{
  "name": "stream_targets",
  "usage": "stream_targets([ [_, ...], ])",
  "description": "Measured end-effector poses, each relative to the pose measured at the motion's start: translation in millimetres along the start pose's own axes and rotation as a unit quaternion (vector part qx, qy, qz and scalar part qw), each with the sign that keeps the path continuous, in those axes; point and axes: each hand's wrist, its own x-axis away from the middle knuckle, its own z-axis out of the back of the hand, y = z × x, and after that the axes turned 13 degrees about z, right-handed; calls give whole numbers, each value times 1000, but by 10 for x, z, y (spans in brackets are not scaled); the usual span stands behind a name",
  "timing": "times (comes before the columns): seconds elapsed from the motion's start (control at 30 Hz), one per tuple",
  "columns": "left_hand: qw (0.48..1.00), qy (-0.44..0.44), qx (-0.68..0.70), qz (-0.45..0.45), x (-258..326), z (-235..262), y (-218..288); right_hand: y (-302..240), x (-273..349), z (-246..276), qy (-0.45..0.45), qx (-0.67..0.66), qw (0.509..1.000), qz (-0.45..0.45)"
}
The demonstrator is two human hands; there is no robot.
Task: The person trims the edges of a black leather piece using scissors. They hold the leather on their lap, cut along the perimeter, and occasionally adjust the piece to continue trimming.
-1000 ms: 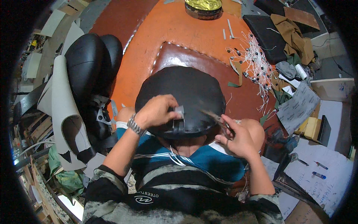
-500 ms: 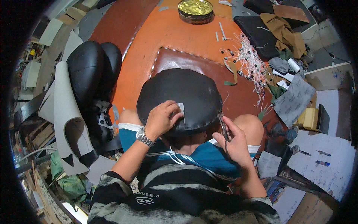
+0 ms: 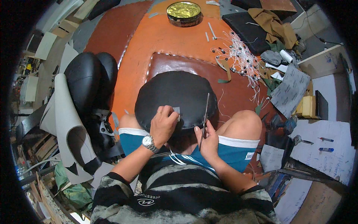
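Observation:
A round black padded cushion [image 3: 173,93] lies across my lap, its smooth cover facing up. My left hand [image 3: 164,125] is closed at its near edge, the fingers pinched at a small grey-white tag [image 3: 177,111] that sticks out beside them. In my right hand [image 3: 209,143] is a long, thin pair of scissors [image 3: 206,115], seen nearly edge-on and pointing away from me. The scissors stand over the cushion's right edge; whether they touch it I cannot tell. My palm hides their handles.
Black padded seats [image 3: 84,80] and a curled grey sheet [image 3: 69,123] stand at left. A round tin [image 3: 183,15] sits at the far side of the orange mat [image 3: 149,41]. Tangled white cords [image 3: 240,56] lie right, near a marked white board [image 3: 317,149] with pens.
My right hand has moved left toward the cushion, turning the scissors to point away from me. My left hand has shifted slightly, staying at the tag.

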Motion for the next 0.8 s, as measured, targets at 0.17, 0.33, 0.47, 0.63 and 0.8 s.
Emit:
stream_targets([
  [0.17, 998, -16, -47, 31, -18, 2, -26, 71, -29, -86, -5, 30, 999, -40],
  [0.33, 994, -38, -103, 28, -41, 10, 28, 174, -57, -81, -21, 52, 998, -20],
  [0.47, 990, -6, -139, 26, 1, -72, 61, 175, -65, -90, -17, 61, 998, -9],
  [0.63, 983, -154, -8, 100, -136, -70, -117, 143, -65, -125, 12, 72, 996, -41],
  [0.8, 953, -264, 67, 135, -150, 165, -193, 218, -56, -149, 25, 141, 989, 34],
])
